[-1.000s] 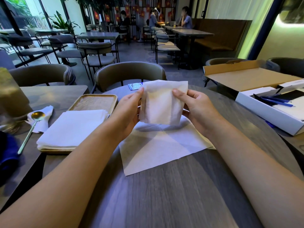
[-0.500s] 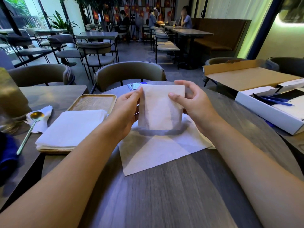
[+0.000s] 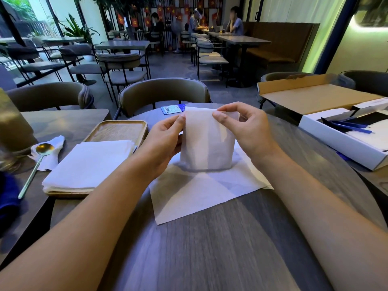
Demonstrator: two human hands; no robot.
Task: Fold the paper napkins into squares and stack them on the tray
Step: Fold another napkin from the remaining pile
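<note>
I hold a folded white paper napkin [image 3: 206, 141] upright above the round table, its lower edge resting on a flat unfolded napkin [image 3: 201, 190]. My left hand [image 3: 165, 139] pinches its left edge near the top. My right hand [image 3: 241, 129] pinches the top edge, thumb in front and fingers behind. A wooden tray [image 3: 117, 131] lies to the left, its near half covered by a stack of white napkins [image 3: 90, 162].
A gold spoon [image 3: 35, 164] rests on a crumpled napkin at the far left, beside a blue cloth [image 3: 8, 198]. An open white box [image 3: 344, 131] with blue items sits at the right. A small blue card [image 3: 172, 109] and a chair [image 3: 163, 93] lie beyond the table.
The held napkin has turned more upright and its lower edge has come down onto the flat napkin. My right hand has moved up to the top edge.
</note>
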